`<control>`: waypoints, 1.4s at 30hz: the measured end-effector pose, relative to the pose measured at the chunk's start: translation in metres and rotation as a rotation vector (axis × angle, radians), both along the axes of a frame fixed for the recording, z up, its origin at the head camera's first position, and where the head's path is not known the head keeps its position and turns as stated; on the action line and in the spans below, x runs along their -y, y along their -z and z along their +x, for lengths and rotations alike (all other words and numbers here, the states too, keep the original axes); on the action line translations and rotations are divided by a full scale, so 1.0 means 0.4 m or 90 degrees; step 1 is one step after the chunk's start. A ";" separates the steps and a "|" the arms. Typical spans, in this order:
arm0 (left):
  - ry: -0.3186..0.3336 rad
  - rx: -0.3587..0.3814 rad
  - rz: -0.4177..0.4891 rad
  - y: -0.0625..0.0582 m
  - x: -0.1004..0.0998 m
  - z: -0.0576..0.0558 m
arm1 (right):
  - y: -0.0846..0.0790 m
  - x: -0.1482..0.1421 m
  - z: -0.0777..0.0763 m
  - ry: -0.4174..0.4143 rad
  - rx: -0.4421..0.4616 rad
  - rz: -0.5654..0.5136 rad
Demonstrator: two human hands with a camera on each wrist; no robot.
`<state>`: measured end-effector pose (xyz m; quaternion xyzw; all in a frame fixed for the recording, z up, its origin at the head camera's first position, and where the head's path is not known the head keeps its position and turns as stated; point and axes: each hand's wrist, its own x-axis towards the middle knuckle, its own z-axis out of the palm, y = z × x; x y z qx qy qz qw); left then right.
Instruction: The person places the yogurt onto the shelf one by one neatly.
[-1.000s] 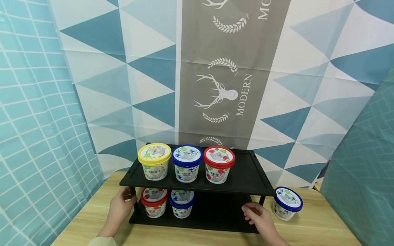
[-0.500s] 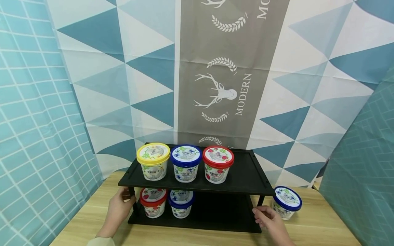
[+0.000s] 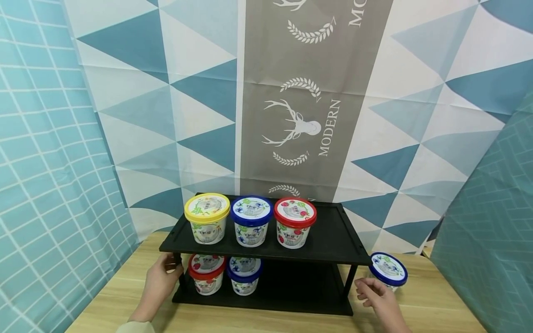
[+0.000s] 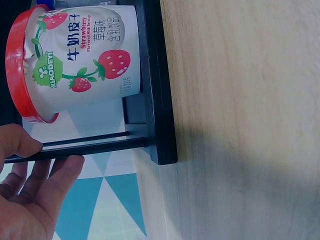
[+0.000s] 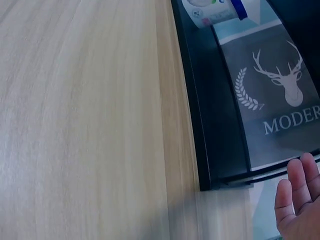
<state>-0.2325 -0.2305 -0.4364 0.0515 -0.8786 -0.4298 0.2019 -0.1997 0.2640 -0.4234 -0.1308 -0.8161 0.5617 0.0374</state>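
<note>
My left hand (image 3: 160, 280) grips the left front post of a black two-tier rack (image 3: 333, 233). In the left wrist view the thumb lies on one side of that post (image 4: 95, 148) and the fingers on the other. Just inside it, on the lower tier, is a red-lidded strawberry milk cup (image 4: 90, 60), with a blue-lidded cup (image 3: 244, 276) beside it. To the right of the rack, my right hand (image 3: 378, 296) holds nothing, its fingers loosely bent. Behind it, partly hidden, a blue-lidded cup (image 3: 389, 268) stands on the table.
On the upper tier stand a yellow-lidded cup (image 3: 208, 219), a blue-lidded cup (image 3: 251, 222) and a red-lidded cup (image 3: 294, 224) in a row. The wooden table (image 3: 250, 323) extends in front of the rack. A patterned curtain (image 3: 208, 101) hangs close behind.
My right hand has moved rightward, from inside the rack's right front post to outside it, near the cup on the table. The left hand keeps its grip on the left post.
</note>
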 end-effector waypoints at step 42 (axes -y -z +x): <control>0.001 -0.013 0.003 -0.001 -0.002 0.001 | 0.158 -0.269 -0.075 0.234 0.043 0.034</control>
